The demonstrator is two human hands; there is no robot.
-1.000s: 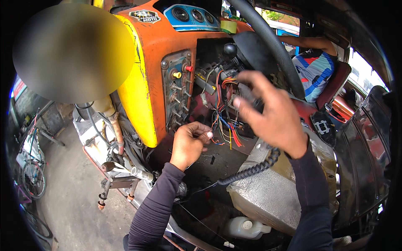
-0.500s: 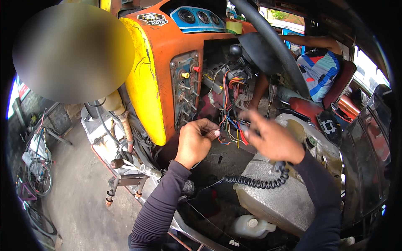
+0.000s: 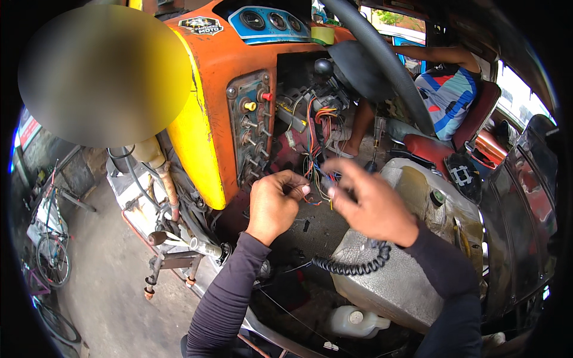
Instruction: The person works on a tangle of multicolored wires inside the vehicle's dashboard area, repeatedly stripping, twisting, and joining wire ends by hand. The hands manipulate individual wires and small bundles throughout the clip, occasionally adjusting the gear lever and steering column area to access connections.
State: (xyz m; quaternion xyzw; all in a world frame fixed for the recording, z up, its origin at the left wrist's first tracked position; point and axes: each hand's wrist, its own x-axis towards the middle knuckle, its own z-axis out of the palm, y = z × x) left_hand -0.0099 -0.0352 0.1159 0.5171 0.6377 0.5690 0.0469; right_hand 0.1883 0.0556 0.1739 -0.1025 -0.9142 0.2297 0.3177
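Observation:
My left hand point(image 3: 271, 206) is closed in a pinch, thumb against finger, on the end of a thin wire point(image 3: 309, 199) in the loose bundle. Colored wires point(image 3: 314, 160) in red, orange, blue, yellow and white hang from the open dashboard between my hands. Just right of them is my right hand point(image 3: 382, 206), its thumb and fingers apart and slightly blurred by motion. Nothing shows in its grasp, and its fingers hide part of the bundle. To the left of the wires, a worn switch panel point(image 3: 249, 143) with toggles and red and yellow knobs is set in the orange dashboard point(image 3: 212, 59).
A black steering wheel point(image 3: 382, 59) crosses above. Below my right hand, a coiled black cord point(image 3: 352, 268) lies over a silver cover point(image 3: 391, 289), near a white jug point(image 3: 355, 322). Another person point(image 3: 447, 89) sits at right. Bicycles point(image 3: 54, 256) stand at far left.
The view has shifted slightly, so the dashboard appears farther left. My right hand has come left, closer to my left hand and the wires. My left hand keeps its pinch.

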